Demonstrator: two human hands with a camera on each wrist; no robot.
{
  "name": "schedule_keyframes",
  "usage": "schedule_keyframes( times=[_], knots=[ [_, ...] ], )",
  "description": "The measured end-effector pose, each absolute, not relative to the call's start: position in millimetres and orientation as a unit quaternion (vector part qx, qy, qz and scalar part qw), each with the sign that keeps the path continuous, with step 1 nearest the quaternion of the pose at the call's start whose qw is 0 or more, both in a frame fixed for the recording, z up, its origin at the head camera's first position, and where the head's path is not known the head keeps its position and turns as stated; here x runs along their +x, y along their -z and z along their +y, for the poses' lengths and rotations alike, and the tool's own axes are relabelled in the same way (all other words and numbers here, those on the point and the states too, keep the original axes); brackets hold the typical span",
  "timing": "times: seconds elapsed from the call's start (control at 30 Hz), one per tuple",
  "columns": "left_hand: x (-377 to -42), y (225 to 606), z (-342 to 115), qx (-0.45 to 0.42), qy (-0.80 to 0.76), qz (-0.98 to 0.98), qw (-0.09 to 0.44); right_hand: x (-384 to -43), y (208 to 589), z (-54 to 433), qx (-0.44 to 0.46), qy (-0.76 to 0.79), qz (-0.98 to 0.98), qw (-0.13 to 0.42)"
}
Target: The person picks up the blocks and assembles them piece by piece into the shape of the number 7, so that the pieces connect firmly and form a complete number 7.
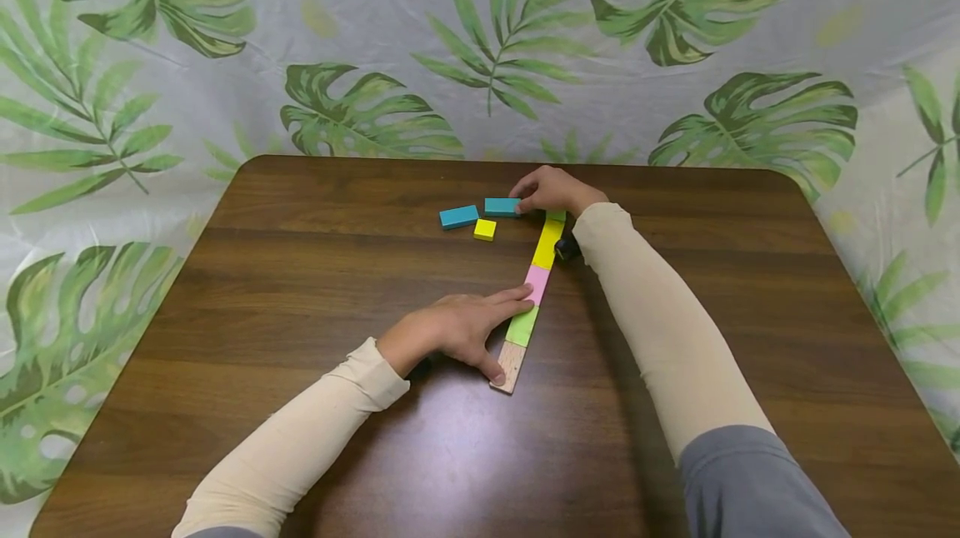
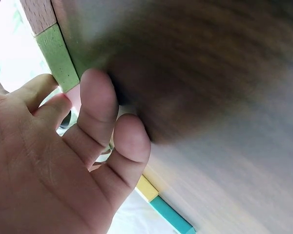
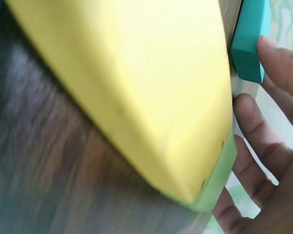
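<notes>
A slanting row of flat blocks runs away from me: a bare wooden block (image 1: 512,365), a light green block (image 1: 521,326), a pink block (image 1: 537,281), a long yellow block (image 1: 549,243) and a green block (image 3: 217,175) at the far end. My left hand (image 1: 461,326) rests on the near part, thumb on the wooden block, two extended fingers by the pink and light green ones. Beyond the row's far end, my right hand (image 1: 557,190) pinches the right end of a blue block (image 1: 500,206) between thumb and finger. Its other fingers lie beside the green block.
Left of the held block lies a second blue block (image 1: 459,217), with a small yellow block (image 1: 484,230) in front. They sit on a brown wooden table (image 1: 315,271). A leaf-patterned sheet (image 1: 517,38) hangs behind the table's far edge.
</notes>
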State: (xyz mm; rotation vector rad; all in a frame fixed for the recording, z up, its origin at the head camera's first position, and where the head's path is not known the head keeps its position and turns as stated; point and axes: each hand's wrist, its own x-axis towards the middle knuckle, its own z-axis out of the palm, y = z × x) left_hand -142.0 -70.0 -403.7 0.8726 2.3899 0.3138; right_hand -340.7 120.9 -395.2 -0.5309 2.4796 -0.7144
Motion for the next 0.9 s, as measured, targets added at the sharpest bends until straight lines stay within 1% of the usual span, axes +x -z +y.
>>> schedule_keyframes(
  times=[0.4, 0.9],
  knots=[
    [-141.9, 404.2, -70.6, 0.327, -0.123, 0.892, 0.286, -344.0, 397.2, 143.2, -0.175, 0.257, 0.917, 0.251],
    [-141.6, 401.6, -69.0, 0.329, -0.117, 0.892, 0.287, -344.7, 403.3, 148.8, -0.161, 0.282, 0.915, 0.239]
  ],
)
